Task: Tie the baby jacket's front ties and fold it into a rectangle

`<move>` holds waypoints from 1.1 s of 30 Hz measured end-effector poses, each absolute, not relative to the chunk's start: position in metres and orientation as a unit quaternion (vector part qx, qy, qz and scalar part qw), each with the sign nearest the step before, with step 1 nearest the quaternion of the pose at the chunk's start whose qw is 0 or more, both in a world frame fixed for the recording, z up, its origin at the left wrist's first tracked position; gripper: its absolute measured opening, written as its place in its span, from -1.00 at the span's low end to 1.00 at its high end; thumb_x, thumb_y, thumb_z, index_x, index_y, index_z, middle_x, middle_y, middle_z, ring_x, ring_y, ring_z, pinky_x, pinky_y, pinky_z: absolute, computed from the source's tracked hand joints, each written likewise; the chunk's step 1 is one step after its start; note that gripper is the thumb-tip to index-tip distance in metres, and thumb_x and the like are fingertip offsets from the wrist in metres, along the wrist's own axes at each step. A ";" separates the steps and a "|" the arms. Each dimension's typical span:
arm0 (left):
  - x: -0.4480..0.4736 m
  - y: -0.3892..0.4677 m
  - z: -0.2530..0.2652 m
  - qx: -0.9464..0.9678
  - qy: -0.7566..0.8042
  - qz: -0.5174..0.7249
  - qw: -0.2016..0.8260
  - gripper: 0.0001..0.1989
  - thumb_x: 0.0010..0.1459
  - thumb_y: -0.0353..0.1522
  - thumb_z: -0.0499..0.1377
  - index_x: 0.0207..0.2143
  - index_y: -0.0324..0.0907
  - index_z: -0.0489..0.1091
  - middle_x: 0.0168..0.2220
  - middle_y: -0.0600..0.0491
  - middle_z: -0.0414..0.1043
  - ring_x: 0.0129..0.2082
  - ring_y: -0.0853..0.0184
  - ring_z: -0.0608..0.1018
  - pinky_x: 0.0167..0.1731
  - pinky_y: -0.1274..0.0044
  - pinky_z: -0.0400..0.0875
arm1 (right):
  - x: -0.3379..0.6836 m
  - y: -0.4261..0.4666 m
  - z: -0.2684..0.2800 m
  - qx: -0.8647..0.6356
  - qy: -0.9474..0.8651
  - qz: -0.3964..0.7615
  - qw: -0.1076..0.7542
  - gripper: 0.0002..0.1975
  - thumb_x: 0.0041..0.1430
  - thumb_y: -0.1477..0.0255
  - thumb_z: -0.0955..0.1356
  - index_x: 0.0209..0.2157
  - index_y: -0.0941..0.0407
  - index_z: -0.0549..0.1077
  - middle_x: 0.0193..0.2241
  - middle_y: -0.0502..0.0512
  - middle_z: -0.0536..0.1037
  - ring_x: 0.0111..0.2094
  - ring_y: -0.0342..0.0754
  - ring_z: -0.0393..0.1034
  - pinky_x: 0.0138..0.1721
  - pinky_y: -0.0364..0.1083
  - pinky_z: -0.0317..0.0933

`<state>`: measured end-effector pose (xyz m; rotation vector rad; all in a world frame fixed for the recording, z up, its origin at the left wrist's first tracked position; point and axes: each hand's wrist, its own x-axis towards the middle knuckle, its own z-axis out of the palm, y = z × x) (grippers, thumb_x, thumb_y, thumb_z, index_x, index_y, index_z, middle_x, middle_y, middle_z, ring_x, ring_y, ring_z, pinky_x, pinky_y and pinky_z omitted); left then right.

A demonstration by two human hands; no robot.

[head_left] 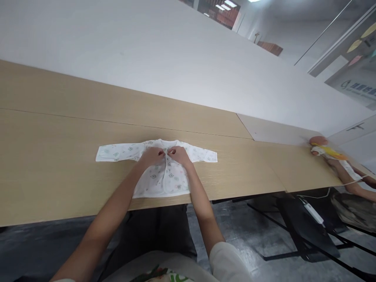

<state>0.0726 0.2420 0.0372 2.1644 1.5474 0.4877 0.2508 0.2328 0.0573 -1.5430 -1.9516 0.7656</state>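
Observation:
A small white baby shirt (176, 181) with a fine animal print lies front up on the wooden table, its sleeves spread to both sides. At the top of its front opening, just below the neckline, my left hand (152, 156) pinches one edge of the cloth. Close beside it, my right hand (179, 154) pinches the other edge. The fingertips of both hands nearly meet at the front seam. Whatever fastener may be between them is too small to make out.
The long wooden table (73, 184) runs along a white wall (117, 51). At its far right end are another person's arms (357, 186) and a yellow and white item (331, 152). A black folding chair (305, 231) with a white power strip (313, 211) stands below on the right.

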 end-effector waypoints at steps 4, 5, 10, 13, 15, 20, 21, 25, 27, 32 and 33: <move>0.069 0.235 0.040 0.796 0.513 0.157 0.280 -0.64 0.15 -0.22 -0.05 -0.58 -0.10 0.41 -0.55 0.00 0.47 -0.51 0.25 0.47 -0.45 0.47 0.24 | 0.244 0.219 0.061 -0.559 -0.736 0.306 0.229 -0.96 0.00 0.48 0.47 -0.48 0.07 0.57 -0.57 -0.03 0.53 -0.46 -0.08 0.42 -0.38 -0.16 0.25; 0.069 0.233 0.041 0.795 0.508 0.162 0.290 -0.63 0.16 -0.21 -0.07 -0.56 -0.10 0.43 -0.54 0.01 0.48 -0.50 0.25 0.47 -0.44 0.46 0.25 | 0.244 0.216 0.061 -0.562 -0.734 0.305 0.229 -0.96 -0.01 0.48 0.48 -0.47 0.07 0.56 -0.56 -0.04 0.53 -0.46 -0.09 0.42 -0.37 -0.16 0.25; 0.074 0.225 0.044 0.788 0.478 0.222 0.320 -0.62 0.09 -0.20 -0.02 -0.33 -0.09 0.58 -0.42 0.03 0.57 -0.40 0.25 0.52 -0.35 0.49 0.31 | 0.249 0.209 0.057 -0.574 -0.702 0.331 0.261 -0.88 -0.02 0.54 0.46 -0.39 0.07 0.55 -0.57 -0.10 0.49 -0.46 -0.12 0.40 -0.36 -0.18 0.29; 0.080 0.223 0.043 0.793 0.486 0.223 0.292 -0.63 0.09 -0.17 0.03 -0.33 -0.10 0.59 -0.41 0.02 0.58 -0.42 0.25 0.51 -0.38 0.49 0.30 | 0.254 0.205 0.054 -0.577 -0.674 0.360 0.288 -0.79 -0.02 0.61 0.39 -0.31 0.09 0.56 -0.54 -0.11 0.49 -0.47 -0.15 0.40 -0.36 -0.19 0.33; 0.084 0.223 0.041 0.793 0.497 0.227 0.267 -0.67 0.05 -0.16 0.07 -0.36 -0.09 0.59 -0.40 0.01 0.59 -0.40 0.23 0.52 -0.38 0.49 0.30 | 0.257 0.204 0.051 -0.577 -0.659 0.371 0.307 -0.74 -0.05 0.63 0.38 -0.28 0.10 0.56 -0.50 -0.10 0.50 -0.47 -0.16 0.40 -0.38 -0.20 0.36; 0.088 0.224 0.036 0.799 0.492 0.250 0.238 -0.75 0.01 -0.24 0.12 -0.39 -0.08 0.58 -0.36 0.00 0.60 -0.32 0.19 0.55 -0.29 0.47 0.34 | 0.258 0.208 0.043 -0.578 -0.644 0.371 0.336 -0.72 -0.08 0.62 0.38 -0.27 0.11 0.56 -0.45 -0.07 0.52 -0.43 -0.16 0.42 -0.34 -0.20 0.40; 0.089 0.224 0.035 0.798 0.494 0.250 0.239 -0.76 0.00 -0.25 0.12 -0.38 -0.08 0.58 -0.37 -0.01 0.59 -0.33 0.19 0.55 -0.29 0.46 0.34 | 0.258 0.209 0.042 -0.579 -0.642 0.372 0.338 -0.71 -0.08 0.62 0.38 -0.27 0.11 0.57 -0.45 -0.06 0.53 -0.43 -0.16 0.42 -0.33 -0.19 0.40; 0.087 0.224 0.033 0.788 0.502 0.246 0.257 -0.78 0.01 -0.29 0.11 -0.40 -0.13 0.55 -0.42 0.00 0.55 -0.39 0.22 0.52 -0.35 0.47 0.32 | 0.260 0.212 0.039 -0.579 -0.642 0.369 0.343 -0.70 -0.09 0.61 0.38 -0.25 0.12 0.57 -0.44 -0.05 0.52 -0.43 -0.16 0.41 -0.34 -0.19 0.40; 0.086 0.225 0.033 0.782 0.499 0.248 0.278 -0.78 0.03 -0.27 0.11 -0.41 -0.15 0.54 -0.43 0.00 0.55 -0.41 0.24 0.52 -0.36 0.47 0.32 | 0.260 0.212 0.040 -0.580 -0.643 0.365 0.341 -0.70 -0.09 0.63 0.37 -0.25 0.12 0.57 -0.45 -0.06 0.50 -0.44 -0.17 0.40 -0.35 -0.20 0.39; 0.087 0.225 0.031 0.747 0.491 0.298 0.335 -0.78 0.03 -0.24 0.15 -0.41 -0.16 0.53 -0.45 0.03 0.56 -0.43 0.27 0.54 -0.36 0.48 0.36 | 0.259 0.207 0.041 -0.568 -0.636 0.399 0.337 -0.65 -0.05 0.62 0.36 -0.17 0.14 0.55 -0.44 -0.05 0.49 -0.44 -0.15 0.38 -0.47 -0.22 0.35; 0.087 0.225 0.030 0.739 0.490 0.315 0.338 -0.79 0.01 -0.24 0.15 -0.42 -0.15 0.53 -0.46 0.04 0.56 -0.44 0.27 0.53 -0.35 0.48 0.36 | 0.259 0.206 0.041 -0.562 -0.630 0.415 0.338 -0.64 -0.03 0.61 0.36 -0.14 0.15 0.55 -0.44 -0.04 0.49 -0.45 -0.14 0.38 -0.51 -0.22 0.34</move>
